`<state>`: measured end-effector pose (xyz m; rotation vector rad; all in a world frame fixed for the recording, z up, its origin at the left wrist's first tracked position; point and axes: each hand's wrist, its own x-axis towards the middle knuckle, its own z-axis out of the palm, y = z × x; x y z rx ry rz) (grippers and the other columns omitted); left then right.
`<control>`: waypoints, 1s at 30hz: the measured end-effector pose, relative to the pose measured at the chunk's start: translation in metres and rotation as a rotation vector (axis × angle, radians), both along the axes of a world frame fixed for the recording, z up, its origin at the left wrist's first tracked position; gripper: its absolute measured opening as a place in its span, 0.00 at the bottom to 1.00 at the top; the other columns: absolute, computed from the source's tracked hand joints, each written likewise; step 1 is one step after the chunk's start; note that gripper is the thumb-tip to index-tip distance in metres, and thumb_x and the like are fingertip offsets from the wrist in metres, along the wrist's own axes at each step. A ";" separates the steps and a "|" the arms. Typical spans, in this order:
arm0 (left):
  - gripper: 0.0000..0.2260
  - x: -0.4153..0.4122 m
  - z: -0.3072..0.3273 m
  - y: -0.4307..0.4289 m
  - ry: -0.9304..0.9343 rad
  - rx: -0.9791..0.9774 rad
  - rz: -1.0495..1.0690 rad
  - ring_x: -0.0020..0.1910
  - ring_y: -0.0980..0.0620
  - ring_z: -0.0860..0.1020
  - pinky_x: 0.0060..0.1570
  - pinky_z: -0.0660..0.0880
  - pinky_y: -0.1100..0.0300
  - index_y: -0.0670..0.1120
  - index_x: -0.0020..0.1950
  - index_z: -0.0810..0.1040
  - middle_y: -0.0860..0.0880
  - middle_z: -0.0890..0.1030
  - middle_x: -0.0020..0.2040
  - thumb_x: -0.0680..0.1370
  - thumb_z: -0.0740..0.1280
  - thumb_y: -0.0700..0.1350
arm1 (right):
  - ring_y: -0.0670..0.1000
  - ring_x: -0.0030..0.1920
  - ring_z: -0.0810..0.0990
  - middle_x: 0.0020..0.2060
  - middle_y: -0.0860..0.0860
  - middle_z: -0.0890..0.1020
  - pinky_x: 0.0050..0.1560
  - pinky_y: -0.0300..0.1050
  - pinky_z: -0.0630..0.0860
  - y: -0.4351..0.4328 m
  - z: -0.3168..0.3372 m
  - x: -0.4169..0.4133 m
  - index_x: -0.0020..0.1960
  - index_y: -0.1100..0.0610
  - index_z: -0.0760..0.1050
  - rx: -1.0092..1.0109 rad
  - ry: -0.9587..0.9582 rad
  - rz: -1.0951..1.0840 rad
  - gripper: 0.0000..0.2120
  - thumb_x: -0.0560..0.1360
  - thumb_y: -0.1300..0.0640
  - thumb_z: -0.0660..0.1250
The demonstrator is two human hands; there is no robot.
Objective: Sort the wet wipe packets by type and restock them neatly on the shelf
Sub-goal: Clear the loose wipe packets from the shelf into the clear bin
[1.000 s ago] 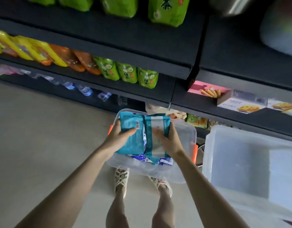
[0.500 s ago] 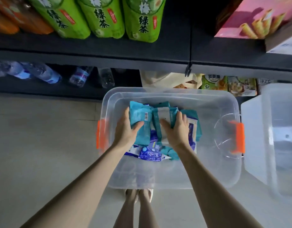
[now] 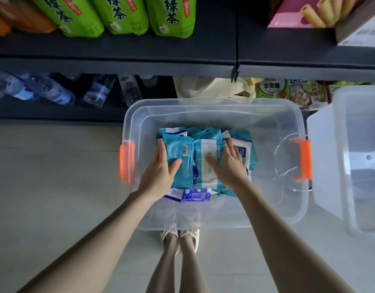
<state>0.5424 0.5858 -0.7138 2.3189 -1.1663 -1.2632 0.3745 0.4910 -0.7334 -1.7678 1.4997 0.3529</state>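
The wet wipe packets lie heaped in the left half of a clear bin [image 3: 214,103] on the floor [image 3: 45,176]. On top, side by side, are a teal barcode packet [image 3: 182,166] and a white-faced packet [image 3: 205,176]. The left hand [image 3: 159,174] has the teal one in its grip, thumb across the front and fingers wrapped round the left edge. The right hand [image 3: 230,168] holds the white-faced one the same way, thumb on the face and fingers over its right side. A packet marked 75% [image 3: 243,150] peeks out just right of that hand, and a dark blue packet [image 3: 196,194] lies at the near edge of the heap. The bin has orange handles [image 3: 305,158] at both ends. A second clear bin [image 3: 351,187] stands just to its right. Beyond, a dark shelf [image 3: 140,49] carries green tea packs [image 3: 123,13], with water bottles [image 3: 98,92] below.
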 end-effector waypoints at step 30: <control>0.10 -0.358 0.653 -0.119 -0.505 -1.003 -0.366 0.44 0.47 0.79 0.43 0.77 0.50 0.46 0.58 0.79 0.49 0.83 0.44 0.79 0.64 0.47 | 0.58 0.55 0.78 0.53 0.54 0.82 0.55 0.55 0.75 -0.090 0.675 -0.381 0.61 0.56 0.75 -0.839 -0.349 0.101 0.13 0.79 0.54 0.61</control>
